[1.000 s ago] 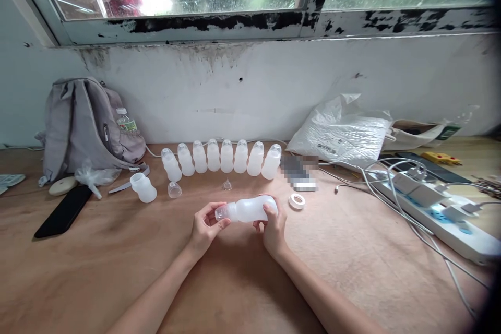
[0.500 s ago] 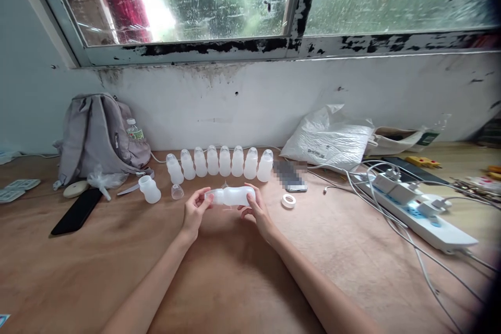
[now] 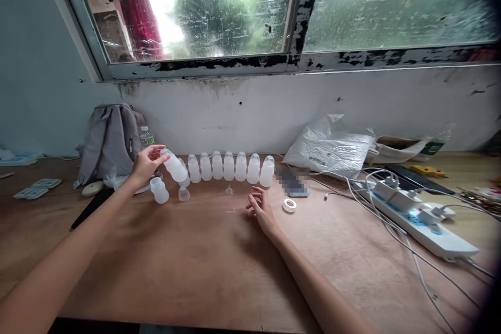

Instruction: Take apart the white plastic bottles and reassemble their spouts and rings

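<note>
My left hand (image 3: pixel 148 164) grips a frosted white baby bottle (image 3: pixel 175 166) by its clear-capped top, at the left end of a row of similar capped bottles (image 3: pixel 217 166). The held bottle leans and partly hides the leftmost standing one. Below my left hand, an uncapped bottle (image 3: pixel 159 191) is slightly tilted. Beside it, a clear dome cap (image 3: pixel 183 194) rests on the table. A small clear teat (image 3: pixel 229 189) sits in front of the row's middle. My right hand (image 3: pixel 261 210) holds nothing, its fingers loosely bent and apart, left of a white tape roll (image 3: pixel 289 205).
A grey backpack (image 3: pixel 107 143) stands at the back left, with a dark phone (image 3: pixel 90 210) in front of it. A silvery plastic package (image 3: pixel 329 143) lies against the wall. On the right, a power strip (image 3: pixel 420 216) has plugs and trailing cables.
My left hand has carried the bottle from the middle to the row's left end, turning it more upright. My right hand has let go of it and remains near the middle.
</note>
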`<action>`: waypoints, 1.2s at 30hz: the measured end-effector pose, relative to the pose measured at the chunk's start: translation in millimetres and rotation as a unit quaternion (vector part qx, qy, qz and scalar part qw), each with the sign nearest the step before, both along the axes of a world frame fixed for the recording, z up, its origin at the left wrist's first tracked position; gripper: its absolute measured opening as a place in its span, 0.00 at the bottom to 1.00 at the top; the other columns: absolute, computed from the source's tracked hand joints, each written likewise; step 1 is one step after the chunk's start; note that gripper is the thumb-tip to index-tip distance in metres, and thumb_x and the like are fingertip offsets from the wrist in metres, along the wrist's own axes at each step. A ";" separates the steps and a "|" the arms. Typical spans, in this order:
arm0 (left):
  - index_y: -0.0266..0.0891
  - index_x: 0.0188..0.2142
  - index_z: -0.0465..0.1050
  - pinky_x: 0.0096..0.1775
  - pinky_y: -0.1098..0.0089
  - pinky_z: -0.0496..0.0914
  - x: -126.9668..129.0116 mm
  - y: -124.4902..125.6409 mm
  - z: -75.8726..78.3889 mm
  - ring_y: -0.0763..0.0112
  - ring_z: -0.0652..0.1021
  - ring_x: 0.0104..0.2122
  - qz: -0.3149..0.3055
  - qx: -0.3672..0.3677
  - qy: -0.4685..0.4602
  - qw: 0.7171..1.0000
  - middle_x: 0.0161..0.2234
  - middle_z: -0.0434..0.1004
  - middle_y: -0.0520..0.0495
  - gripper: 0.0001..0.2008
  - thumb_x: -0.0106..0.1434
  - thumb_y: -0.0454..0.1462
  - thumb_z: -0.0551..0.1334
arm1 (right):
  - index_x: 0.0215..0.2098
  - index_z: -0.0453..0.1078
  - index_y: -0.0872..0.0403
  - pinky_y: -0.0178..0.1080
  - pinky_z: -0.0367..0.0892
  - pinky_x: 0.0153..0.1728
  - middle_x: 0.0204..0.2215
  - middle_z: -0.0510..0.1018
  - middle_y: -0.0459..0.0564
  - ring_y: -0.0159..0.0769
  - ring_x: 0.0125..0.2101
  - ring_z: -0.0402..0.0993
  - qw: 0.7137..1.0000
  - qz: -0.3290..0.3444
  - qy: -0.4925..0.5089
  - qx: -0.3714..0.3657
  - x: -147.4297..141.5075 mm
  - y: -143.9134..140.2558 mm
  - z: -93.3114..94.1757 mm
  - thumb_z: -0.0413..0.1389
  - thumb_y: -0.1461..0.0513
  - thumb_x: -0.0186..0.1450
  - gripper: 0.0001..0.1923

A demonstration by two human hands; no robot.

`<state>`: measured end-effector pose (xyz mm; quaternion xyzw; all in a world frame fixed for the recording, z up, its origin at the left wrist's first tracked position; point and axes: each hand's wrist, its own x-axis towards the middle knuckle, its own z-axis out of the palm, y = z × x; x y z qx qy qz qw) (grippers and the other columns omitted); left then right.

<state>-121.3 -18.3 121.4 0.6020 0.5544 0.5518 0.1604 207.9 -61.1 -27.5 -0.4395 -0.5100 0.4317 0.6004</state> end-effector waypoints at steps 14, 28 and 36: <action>0.37 0.36 0.72 0.40 0.64 0.67 -19.5 34.4 -50.8 0.60 0.75 0.35 0.064 -0.062 0.204 0.975 0.34 0.76 0.44 0.17 0.45 0.39 0.62 | 0.47 0.57 0.51 0.32 0.65 0.16 0.33 0.65 0.45 0.30 0.23 0.68 0.999 0.017 -0.046 0.007 1.2 1.0 -1.5 0.53 0.52 0.56 0.23; 0.35 0.40 0.69 0.41 0.69 0.69 -29.4 41.8 -63.8 0.64 0.76 0.38 0.087 -0.088 0.250 0.960 0.39 0.75 0.43 0.17 0.51 0.40 0.58 | 0.47 0.55 0.50 0.32 0.66 0.16 0.33 0.63 0.46 0.29 0.23 0.68 0.995 0.030 -0.090 -0.006 1.5 6.3 -8.8 0.50 0.51 0.58 0.22; 0.36 0.43 0.67 0.42 0.68 0.68 -24.5 38.5 -61.9 0.64 0.75 0.39 0.096 -0.090 0.292 0.947 0.41 0.74 0.44 0.17 0.53 0.40 0.57 | 0.46 0.55 0.51 0.32 0.66 0.15 0.32 0.64 0.45 0.29 0.22 0.67 0.994 0.025 -0.102 0.000 1.2 7.3 -9.8 0.49 0.51 0.58 0.21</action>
